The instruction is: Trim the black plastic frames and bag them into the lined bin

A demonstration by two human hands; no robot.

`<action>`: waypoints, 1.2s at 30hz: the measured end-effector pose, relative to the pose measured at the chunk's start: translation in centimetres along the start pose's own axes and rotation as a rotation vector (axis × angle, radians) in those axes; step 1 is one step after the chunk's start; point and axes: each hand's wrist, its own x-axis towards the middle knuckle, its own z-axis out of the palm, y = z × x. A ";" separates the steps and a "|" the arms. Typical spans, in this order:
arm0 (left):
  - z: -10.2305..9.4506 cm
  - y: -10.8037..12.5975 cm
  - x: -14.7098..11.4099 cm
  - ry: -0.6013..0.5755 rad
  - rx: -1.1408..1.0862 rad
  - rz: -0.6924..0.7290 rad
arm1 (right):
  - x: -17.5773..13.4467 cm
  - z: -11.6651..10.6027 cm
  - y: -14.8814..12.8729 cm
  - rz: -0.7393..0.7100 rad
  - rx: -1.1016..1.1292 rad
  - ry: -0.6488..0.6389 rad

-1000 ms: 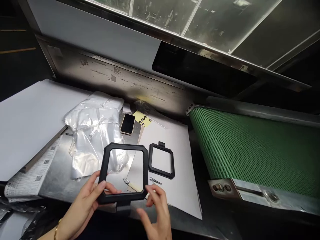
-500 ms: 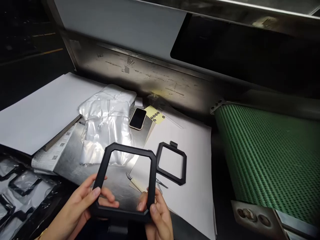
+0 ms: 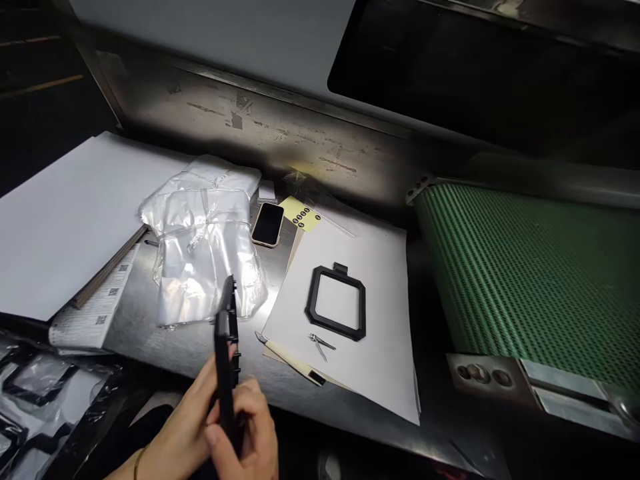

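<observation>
A black plastic frame [image 3: 223, 363] is turned edge-on in front of me, with small pegs along its right side. My left hand [image 3: 187, 423] is closed on its left side, and my right hand [image 3: 247, 427] grips its lower near end with thumb and fingers. A second black frame [image 3: 313, 300] with a tab at the top lies flat on the white sheets [image 3: 385, 373]. Just below that one are small metal nippers [image 3: 320, 345]. A knife with a pale handle [image 3: 290, 362] lies at the sheets' near left edge.
Clear plastic bags [image 3: 205, 253] are stacked on the metal table [image 3: 145, 333], beside a phone [image 3: 268, 224] and a yellow sticker sheet [image 3: 305, 217]. White boards [image 3: 75, 213] lie left, above bagged black frames [image 3: 40, 387]. A green conveyor belt [image 3: 530, 280] runs at the right.
Both hands have turned the held frame from face-on to edge-on and shifted it left. My right hand has moved left, close to my left hand. The camera view has shifted slightly.
</observation>
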 end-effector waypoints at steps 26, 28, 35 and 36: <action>-9.1 5.5 -2.5 -0.591 -0.464 -0.140 | 5.2 -12.7 1.1 -0.086 -1.067 0.293; -9.0 5.7 -2.5 -0.589 -0.409 -0.125 | 4.7 -10.4 -1.9 -0.116 -1.030 0.214; -8.9 7.4 -2.8 -0.667 -0.189 -0.160 | 3.1 -3.5 -10.5 -0.415 -0.939 -0.495; -9.1 7.5 -2.9 -0.659 -0.171 -0.135 | 2.9 -2.8 -11.0 -0.422 -0.944 -0.570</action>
